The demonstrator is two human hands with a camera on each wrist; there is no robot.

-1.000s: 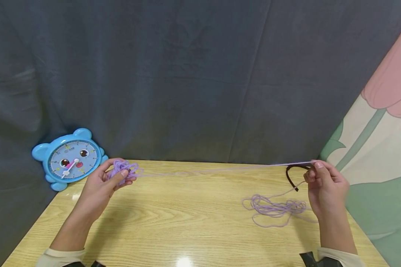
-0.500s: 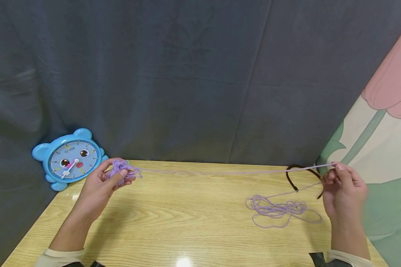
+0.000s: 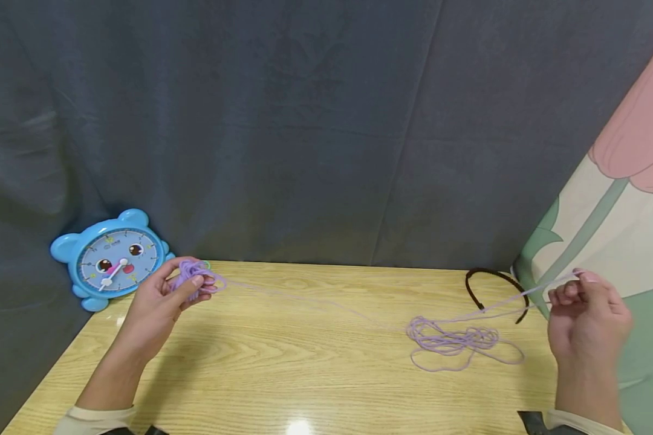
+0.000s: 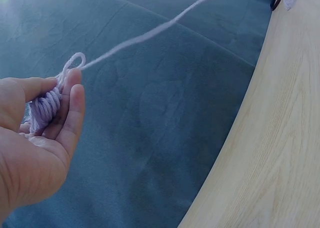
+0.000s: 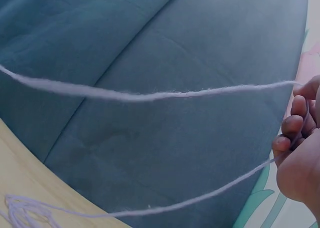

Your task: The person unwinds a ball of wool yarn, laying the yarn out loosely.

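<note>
On the left, my left hand [image 3: 160, 302] grips a bundle of purple yarn [image 3: 193, 281] between thumb and fingers, above the table. In the left wrist view the wound strands of the yarn bundle [image 4: 45, 107] show, with a small loop at the top. One strand runs from it across to my right hand [image 3: 590, 320], which pinches it between thumb and forefinger. The right wrist view shows that strand [image 5: 170, 94] passing through the curled fingers and down again. A loose heap of purple yarn [image 3: 451, 341] lies on the table left of the right hand.
A blue bear-shaped clock [image 3: 120, 260] stands at the back left against a dark curtain [image 3: 305, 133]. A dark brown headband [image 3: 497, 273] lies at the back right of the wooden table [image 3: 305, 386]. Flower-patterned cloth [image 3: 631, 241] hangs at the right.
My right hand has moved rightward, drawing the strand with it. The strand between the hands now sags lower. The left hand has stayed nearly still, and the headband is more fully uncovered.
</note>
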